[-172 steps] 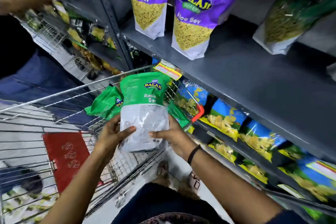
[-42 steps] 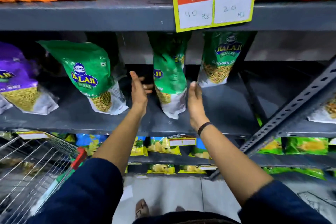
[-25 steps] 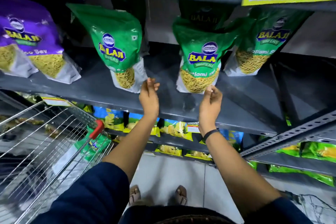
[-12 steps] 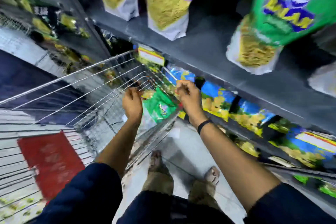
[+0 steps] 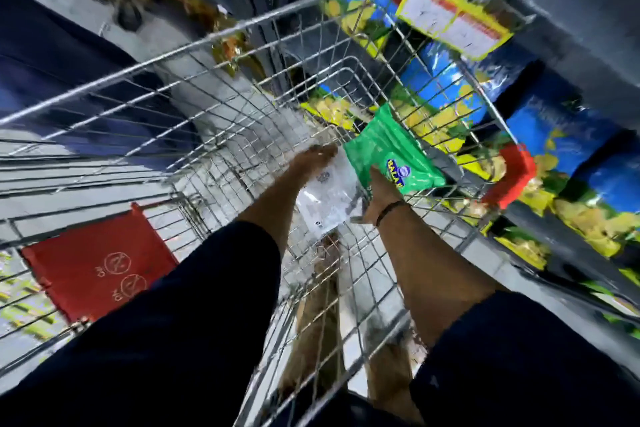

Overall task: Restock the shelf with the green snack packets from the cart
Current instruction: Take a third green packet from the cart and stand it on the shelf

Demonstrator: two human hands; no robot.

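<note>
Green packet (image 5: 391, 152) with blue-yellow logo and white-clear lower half is seen between the hands. Red flap (image 5: 100, 263) left of them, blue-yellow packs (image 5: 446, 87) right; silver cart (image 5: 207, 107).

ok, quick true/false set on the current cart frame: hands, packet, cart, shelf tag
1. Both hands are down inside the wire cart. True.
2. The packet in the cart is purple. False: it is green with a clear lower part.
3. The right hand touches the green packet. True.
4. The left hand grips the cart's red handle end. False: it is at the packet's clear end.
5. The yellow price tag lies inside the cart. False: it hangs on the shelf edge beyond it.
</note>
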